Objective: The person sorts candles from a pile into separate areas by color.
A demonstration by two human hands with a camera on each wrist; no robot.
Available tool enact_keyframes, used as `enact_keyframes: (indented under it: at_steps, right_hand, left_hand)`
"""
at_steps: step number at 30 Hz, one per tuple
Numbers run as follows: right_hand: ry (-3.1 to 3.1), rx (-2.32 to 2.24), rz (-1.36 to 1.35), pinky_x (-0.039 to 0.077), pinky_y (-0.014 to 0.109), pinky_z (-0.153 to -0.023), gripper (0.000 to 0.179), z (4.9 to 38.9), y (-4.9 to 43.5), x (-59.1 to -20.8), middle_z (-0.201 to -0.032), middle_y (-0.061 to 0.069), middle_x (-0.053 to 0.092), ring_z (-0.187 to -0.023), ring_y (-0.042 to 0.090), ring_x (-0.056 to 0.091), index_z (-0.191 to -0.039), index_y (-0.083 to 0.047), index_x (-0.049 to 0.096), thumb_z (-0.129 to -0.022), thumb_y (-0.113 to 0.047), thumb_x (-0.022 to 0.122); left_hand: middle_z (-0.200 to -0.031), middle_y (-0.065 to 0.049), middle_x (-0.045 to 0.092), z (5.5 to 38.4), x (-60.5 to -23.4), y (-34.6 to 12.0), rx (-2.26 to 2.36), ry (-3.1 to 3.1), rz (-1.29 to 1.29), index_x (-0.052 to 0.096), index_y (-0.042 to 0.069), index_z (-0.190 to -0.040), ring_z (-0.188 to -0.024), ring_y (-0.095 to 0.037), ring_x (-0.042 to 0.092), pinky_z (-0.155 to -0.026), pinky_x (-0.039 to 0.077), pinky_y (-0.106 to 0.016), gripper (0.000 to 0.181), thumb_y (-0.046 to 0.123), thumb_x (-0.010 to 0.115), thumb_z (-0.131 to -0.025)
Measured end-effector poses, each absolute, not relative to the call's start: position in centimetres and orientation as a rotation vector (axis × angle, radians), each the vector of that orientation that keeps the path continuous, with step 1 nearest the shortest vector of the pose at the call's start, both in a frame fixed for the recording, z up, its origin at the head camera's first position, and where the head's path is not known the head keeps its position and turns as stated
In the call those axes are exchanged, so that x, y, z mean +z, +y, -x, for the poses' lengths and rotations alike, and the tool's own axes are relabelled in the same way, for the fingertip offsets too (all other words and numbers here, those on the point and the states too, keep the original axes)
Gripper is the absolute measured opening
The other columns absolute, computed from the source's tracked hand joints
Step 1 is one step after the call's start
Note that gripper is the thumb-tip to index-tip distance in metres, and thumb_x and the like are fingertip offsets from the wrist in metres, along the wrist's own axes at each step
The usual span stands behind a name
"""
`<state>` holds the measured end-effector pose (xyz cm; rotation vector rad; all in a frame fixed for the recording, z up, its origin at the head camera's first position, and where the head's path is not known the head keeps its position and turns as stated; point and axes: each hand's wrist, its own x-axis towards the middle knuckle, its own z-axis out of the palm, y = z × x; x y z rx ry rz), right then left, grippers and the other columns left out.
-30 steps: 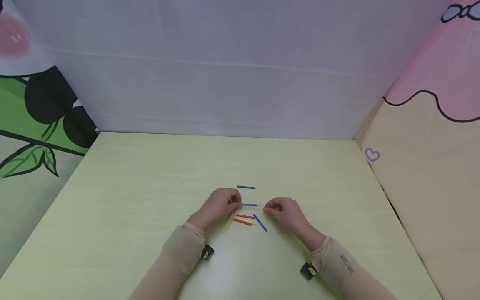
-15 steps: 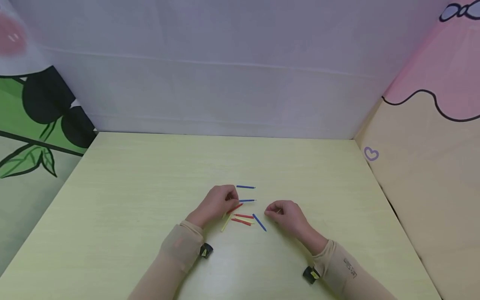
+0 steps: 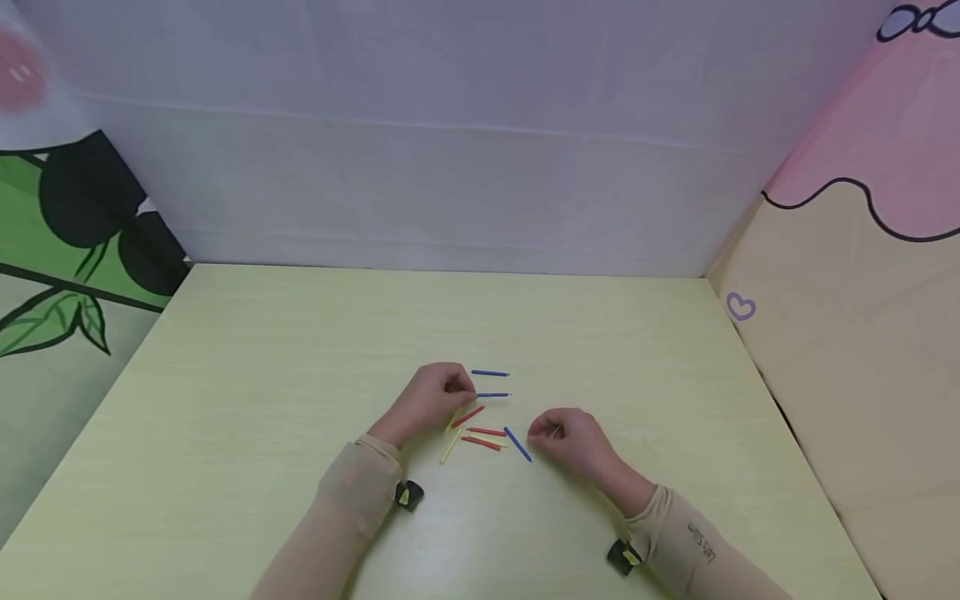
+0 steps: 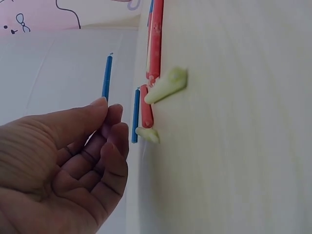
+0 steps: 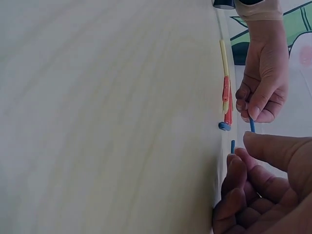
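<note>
Thumb and forefinger of my left hand (image 3: pixel 431 398) pinch the near end of a thin blue candle (image 4: pixel 107 78), its wick pointing right in the head view. The held candle is above the table. Beyond it another blue candle (image 3: pixel 491 372) lies flat. Nearer to me lie red candles (image 3: pixel 486 432) and yellow candles (image 3: pixel 452 446) in a loose group, with a slanted blue candle (image 3: pixel 517 444) on their right. One yellow candle is partly hidden by the left hand. My right hand (image 3: pixel 573 437) hovers right of the group, fingers loosely curled, nothing seen between them.
The candles lie on a pale wooden table (image 3: pixel 300 350). A light cloth wall (image 3: pixel 450 192) stands behind its far edge, with printed panels at the left and right sides. Small black cameras (image 3: pixel 408 495) are worn at both wrists.
My left hand has moved away from me with the blue candle, uncovering a red and a yellow candle. The right hand has drifted slightly towards me. The other candles lie as before.
</note>
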<state>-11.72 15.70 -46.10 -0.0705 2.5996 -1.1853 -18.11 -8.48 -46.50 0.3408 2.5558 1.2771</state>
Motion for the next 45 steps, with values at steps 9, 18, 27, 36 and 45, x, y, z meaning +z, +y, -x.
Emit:
enact_keyframes:
  at_steps: [9, 18, 27, 36, 45]
  right_hand:
    - [2.618, -1.094, 0.103, 0.044, 0.029, -0.064, 0.009, 11.2, 15.4, -46.4, -0.073, -0.005, 0.061, -0.068, 0.014, 0.052, -0.085, -0.013, 0.071, -0.082, -0.015, 0.079]
    - [2.658, -1.048, 0.144, 0.044, 0.031, -0.066, 0.011, 10.6, 15.0, -46.3, -0.073, -0.006, 0.060, -0.070, 0.014, 0.052, -0.084, -0.012, 0.069, -0.081, -0.017, 0.080]
    - [2.713, -0.996, 0.210, 0.043, 0.030, -0.065, 0.013, 10.4, 14.6, -46.5, -0.072, -0.007, 0.059, -0.068, 0.012, 0.052, -0.082, -0.012, 0.069, -0.079, -0.017, 0.081]
    - [2.744, -0.946, 0.243, 0.041, 0.030, -0.065, 0.014, 10.3, 14.4, -46.5, -0.070, -0.007, 0.056, -0.067, 0.012, 0.049, -0.082, -0.012, 0.068, -0.078, -0.015, 0.081]
    - [2.769, -0.944, 0.258, 0.041, 0.028, -0.062, 0.014, 10.2, 14.5, -46.7, -0.067, -0.007, 0.054, -0.065, 0.011, 0.048, -0.077, -0.014, 0.066, -0.080, -0.014, 0.080]
  left_hand:
    - [-0.082, 0.004, 0.066, 18.5, -46.6, -8.5, 1.325, 2.547, -0.321, 0.070, 0.010, -0.086, -0.078, -0.015, 0.057, -0.075, 0.048, -0.031, 0.005, 0.012, 0.075, -0.086]
    - [-0.081, 0.003, 0.067, 19.2, -46.8, -8.6, 1.352, 2.547, -0.346, 0.071, 0.008, -0.086, -0.077, -0.014, 0.058, -0.074, 0.049, -0.029, 0.004, 0.009, 0.075, -0.085]
    - [-0.080, 0.003, 0.065, 19.9, -47.2, -8.5, 1.301, 2.660, -0.387, 0.069, 0.012, -0.081, -0.078, -0.014, 0.056, -0.075, 0.048, -0.030, 0.008, 0.007, 0.074, -0.085]
    - [-0.079, 0.003, 0.066, 20.3, -47.4, -8.4, 1.303, 2.659, -0.361, 0.070, 0.013, -0.079, -0.078, -0.014, 0.057, -0.075, 0.048, -0.030, 0.009, 0.007, 0.075, -0.085]
    - [-0.079, 0.004, 0.067, 21.0, -47.3, -8.3, 1.271, 2.650, -0.334, 0.071, 0.012, -0.081, -0.078, -0.013, 0.057, -0.075, 0.048, -0.029, 0.006, 0.009, 0.076, -0.085]
